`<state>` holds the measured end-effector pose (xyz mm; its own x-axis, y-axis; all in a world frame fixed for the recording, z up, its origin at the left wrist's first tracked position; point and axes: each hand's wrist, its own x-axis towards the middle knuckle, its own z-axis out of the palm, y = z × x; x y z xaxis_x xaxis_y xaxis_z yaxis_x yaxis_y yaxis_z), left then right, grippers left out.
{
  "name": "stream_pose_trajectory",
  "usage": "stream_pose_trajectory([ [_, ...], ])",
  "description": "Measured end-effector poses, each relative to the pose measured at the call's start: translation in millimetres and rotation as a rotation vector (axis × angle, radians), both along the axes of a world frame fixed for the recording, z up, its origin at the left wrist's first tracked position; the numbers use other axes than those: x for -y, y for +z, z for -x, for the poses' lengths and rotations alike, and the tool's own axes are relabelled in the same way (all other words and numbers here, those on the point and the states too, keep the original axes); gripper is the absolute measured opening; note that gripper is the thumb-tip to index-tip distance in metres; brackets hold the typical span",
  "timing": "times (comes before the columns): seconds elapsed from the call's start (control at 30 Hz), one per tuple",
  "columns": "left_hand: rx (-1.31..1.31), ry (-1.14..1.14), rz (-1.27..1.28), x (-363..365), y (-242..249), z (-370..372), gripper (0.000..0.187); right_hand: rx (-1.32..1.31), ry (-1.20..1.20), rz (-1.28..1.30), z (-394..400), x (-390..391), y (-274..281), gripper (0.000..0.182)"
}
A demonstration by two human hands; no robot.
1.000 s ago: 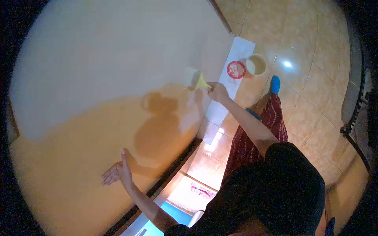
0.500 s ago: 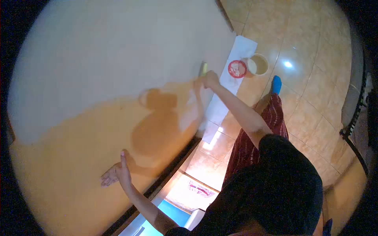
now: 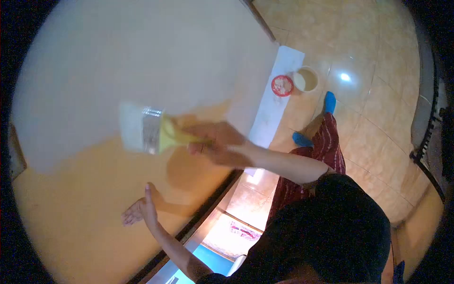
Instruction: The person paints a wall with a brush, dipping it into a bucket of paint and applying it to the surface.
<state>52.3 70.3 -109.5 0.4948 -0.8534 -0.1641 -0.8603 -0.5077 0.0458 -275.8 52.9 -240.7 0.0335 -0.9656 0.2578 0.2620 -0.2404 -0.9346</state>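
In my right hand is the yellow handle of a wide paintbrush, slightly blurred. Its pale bristles point left, by the border between white paint and orange-yellow on the wall. Whether the bristles touch the wall I cannot tell. My left hand is spread with nothing in it, against or close to the orange-yellow part at the lower left, thumb up.
On the floor lies a white sheet along the wall, with a red-rimmed container on it. A pale bucket stands beside it. Two blue-socked feet show near these. A dark strip edges the wall.
My right hand has moved left and nearer the camera with the brush, whose metal band and bristles now show broadside. A second blue-socked foot has come into view. My left hand stays in place.
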Motion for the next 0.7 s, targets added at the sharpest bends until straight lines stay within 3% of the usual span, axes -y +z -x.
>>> stream_pose_trajectory([
  [0.03,0.004,0.001,0.013,0.3,-3.6,-4.6,0.081,0.011,-0.088,0.000,-13.5,11.3,-25.9,0.037],
  [0.1,0.130,0.069,0.011,-0.5,-11.0,-16.2,0.082,0.429,0.009,-0.120,-33.0,35.0,-106.9,0.034],
  [0.17,0.074,0.021,0.044,0.4,-10.3,-8.9,0.082,-0.016,-0.095,-0.374,-21.3,32.3,-145.1,0.030],
  [0.27,-0.008,0.016,0.017,6.8,1.8,30.2,0.082,-0.030,-0.137,-0.480,-24.5,19.0,-203.0,0.031],
  [0.4,-0.018,-0.004,0.019,4.7,-2.6,29.9,0.083,-0.414,-0.253,-0.767,-16.7,1.8,-250.2,0.033],
  [0.47,0.028,-0.041,0.070,2.9,-15.3,-3.5,0.082,-0.744,-0.243,-0.792,-24.5,-7.7,-320.2,0.025],
  [0.53,0.079,-0.070,0.115,1.0,-14.5,-9.2,0.081,-0.782,-0.290,-0.734,-35.0,-13.6,-366.1,0.023],
  [0.6,0.029,0.010,-0.031,5.9,-5.9,13.6,0.084,-0.820,-0.334,-0.674,-36.0,-5.3,-369.4,0.023],
  [0.67,0.093,0.040,-0.014,3.3,-5.0,28.3,0.084,-0.813,0.073,-0.581,-32.5,16.8,-331.1,0.026],
  [0.7,0.156,0.068,0.006,2.7,-5.1,31.0,0.084,-0.495,0.020,-0.711,-32.1,27.5,-297.4,0.023],
])
